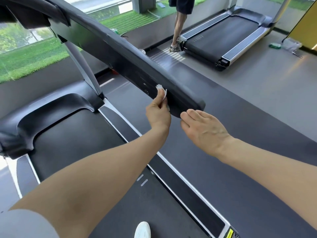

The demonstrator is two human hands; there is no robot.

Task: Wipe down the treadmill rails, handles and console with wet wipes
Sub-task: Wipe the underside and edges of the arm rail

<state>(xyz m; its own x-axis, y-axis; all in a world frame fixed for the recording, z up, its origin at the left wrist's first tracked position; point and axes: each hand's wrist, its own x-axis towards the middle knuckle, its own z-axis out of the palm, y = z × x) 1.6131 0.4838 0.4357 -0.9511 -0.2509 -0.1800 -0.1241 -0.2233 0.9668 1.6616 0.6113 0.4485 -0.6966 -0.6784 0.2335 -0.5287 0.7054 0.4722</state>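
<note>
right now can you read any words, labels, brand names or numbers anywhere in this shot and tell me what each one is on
Nothing here reads clearly.
Yellow and black warning label on the near treadmill's rear corner: print too small to read.
Faint lettering on the far treadmill's belt: too blurred to read.
Markings on the handrail's inner face beside the wet wipe: small symbols, no readable text.

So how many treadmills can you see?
2. One treadmill is right under the person, its handrail being wiped. The second treadmill stands farther back on the right. Others may be out of view.
</note>
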